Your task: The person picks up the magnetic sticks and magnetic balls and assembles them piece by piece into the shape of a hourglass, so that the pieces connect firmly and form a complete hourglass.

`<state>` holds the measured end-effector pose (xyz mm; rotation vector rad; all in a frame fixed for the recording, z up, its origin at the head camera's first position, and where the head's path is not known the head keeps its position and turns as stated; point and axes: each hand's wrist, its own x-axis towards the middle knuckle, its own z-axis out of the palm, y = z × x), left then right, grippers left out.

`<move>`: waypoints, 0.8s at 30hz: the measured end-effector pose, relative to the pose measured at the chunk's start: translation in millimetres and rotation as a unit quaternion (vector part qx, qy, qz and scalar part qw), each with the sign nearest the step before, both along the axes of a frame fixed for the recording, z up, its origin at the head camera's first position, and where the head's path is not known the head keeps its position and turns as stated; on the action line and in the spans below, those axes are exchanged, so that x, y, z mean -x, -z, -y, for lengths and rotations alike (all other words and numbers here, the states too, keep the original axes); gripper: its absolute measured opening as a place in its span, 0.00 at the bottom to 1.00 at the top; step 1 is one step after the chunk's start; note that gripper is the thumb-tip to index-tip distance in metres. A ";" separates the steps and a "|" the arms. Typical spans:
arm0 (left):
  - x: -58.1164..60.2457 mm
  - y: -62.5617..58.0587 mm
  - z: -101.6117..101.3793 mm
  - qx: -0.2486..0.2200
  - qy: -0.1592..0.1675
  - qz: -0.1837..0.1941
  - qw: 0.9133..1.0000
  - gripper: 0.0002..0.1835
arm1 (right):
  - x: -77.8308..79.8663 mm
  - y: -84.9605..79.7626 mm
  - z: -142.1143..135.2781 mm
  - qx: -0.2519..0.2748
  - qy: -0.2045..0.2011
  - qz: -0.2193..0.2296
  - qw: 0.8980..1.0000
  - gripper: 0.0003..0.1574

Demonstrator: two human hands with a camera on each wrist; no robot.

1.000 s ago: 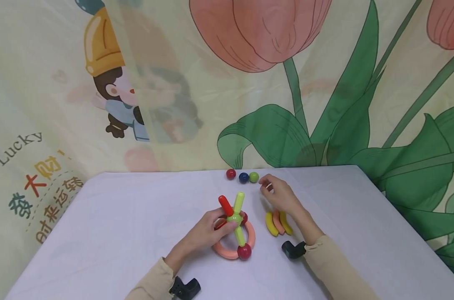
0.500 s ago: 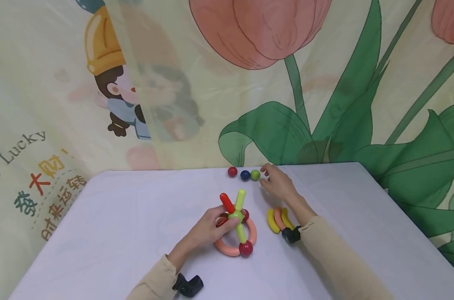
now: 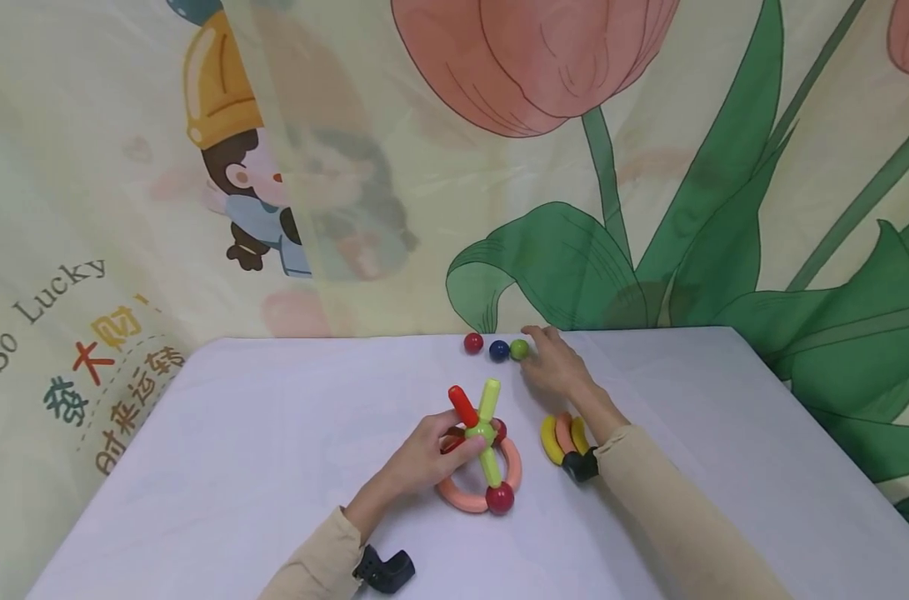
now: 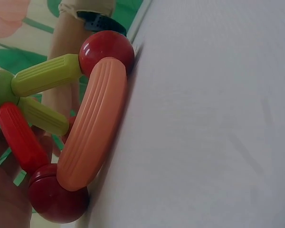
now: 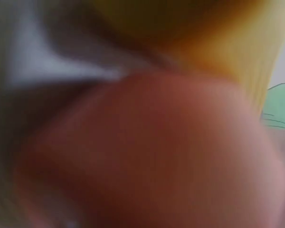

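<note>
In the head view my left hand (image 3: 427,454) grips a construction of magnetic rods and balls at its light-green hub ball (image 3: 480,432). A red rod (image 3: 463,406) and a yellow-green rod (image 3: 488,400) point up from the hub. Its base is a ring of salmon curved rods (image 3: 463,500) and red balls (image 3: 500,498); the left wrist view shows one curved rod (image 4: 95,126) close up, against the tabletop. My right hand (image 3: 559,367) reaches to the back edge, fingers spread at the right side of a loose green ball (image 3: 519,349). Contact there is unclear.
Left of the green ball lie a blue ball (image 3: 499,351) and a red ball (image 3: 472,342). Yellow curved rods (image 3: 551,440) and a salmon one (image 3: 563,432) lie under the right wrist camera (image 3: 580,465), which partly covers them. A printed curtain hangs behind the white table (image 3: 312,400).
My right hand has moved forward and left to the green ball, its wrist camera now over the curved rods. My left hand keeps its grip on the construction. The head view has shifted slightly.
</note>
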<state>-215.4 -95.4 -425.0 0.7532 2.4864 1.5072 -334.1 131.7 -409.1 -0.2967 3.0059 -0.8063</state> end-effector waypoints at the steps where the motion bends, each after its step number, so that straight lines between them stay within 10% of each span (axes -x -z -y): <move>1: -0.1 -0.4 -0.4 0.000 0.001 0.000 1.000 0.14 | 0.3 0.2 -0.6 -0.002 -0.005 0.000 1.000 0.36; 24: -0.4 -0.6 0.6 0.001 -0.003 0.028 1.000 0.16 | 0.2 -0.6 1.6 -0.002 -0.027 0.014 1.000 0.22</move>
